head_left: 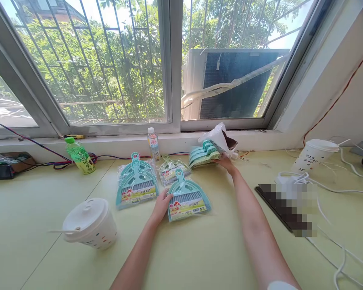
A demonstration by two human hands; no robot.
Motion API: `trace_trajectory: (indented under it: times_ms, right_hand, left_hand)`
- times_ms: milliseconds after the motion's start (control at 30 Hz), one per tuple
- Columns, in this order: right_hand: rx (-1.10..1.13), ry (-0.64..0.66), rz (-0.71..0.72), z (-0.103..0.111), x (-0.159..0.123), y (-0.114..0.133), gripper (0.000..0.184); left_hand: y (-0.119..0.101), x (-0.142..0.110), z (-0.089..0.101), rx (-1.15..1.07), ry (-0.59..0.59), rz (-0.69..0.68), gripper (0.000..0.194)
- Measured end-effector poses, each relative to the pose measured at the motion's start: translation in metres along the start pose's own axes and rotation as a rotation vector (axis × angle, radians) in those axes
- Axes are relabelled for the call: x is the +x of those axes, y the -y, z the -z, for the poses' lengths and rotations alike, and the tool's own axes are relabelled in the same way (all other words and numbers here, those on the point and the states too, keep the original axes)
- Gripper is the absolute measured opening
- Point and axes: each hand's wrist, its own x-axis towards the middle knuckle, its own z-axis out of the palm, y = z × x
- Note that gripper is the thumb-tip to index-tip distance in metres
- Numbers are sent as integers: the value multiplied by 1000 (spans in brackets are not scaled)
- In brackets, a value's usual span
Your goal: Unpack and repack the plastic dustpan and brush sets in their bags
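Your left hand [161, 205] rests flat against the left edge of a teal plastic dustpan-and-brush set in clear wrap [187, 200], near the table's middle; its long axis runs near to far, handle pointing far toward the window. Your right hand [226, 163] touches a stack of teal and green dustpans [203, 155] at the far side, fingers hidden, so you cannot tell its grip. A white plastic bag [218, 139] covers the stack's far end.
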Motion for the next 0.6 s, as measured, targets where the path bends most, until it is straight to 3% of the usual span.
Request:
trace_trajectory:
  times_ms: [267,333,400,467,500,533,600]
  right_hand:
    - [53,9,36,3,3,5,80]
    - [59,15,36,3,2,8,76]
    - [64,20,36,2,1,10,71]
    - [67,23,34,1,0,10,68]
    - [72,19,32,0,0,10,67]
    - [79,13,30,-1,1,9,67]
    - [115,11,42,-3,3,7,69]
  left_hand:
    - [3,6,1,67,-2,-18,41]
    - [2,-2,-1,182,-67,-64,44]
    - [-5,-15,-6,382,-233,-152,56]
    - [-22,-28,-17,627,-447,-303,69]
    - [-35,-32,-25,735,-489,-416,68]
    - [-51,-33,-36,825,-466,-528,64]
    - [-93,-20,-65,962,-297,-745,58]
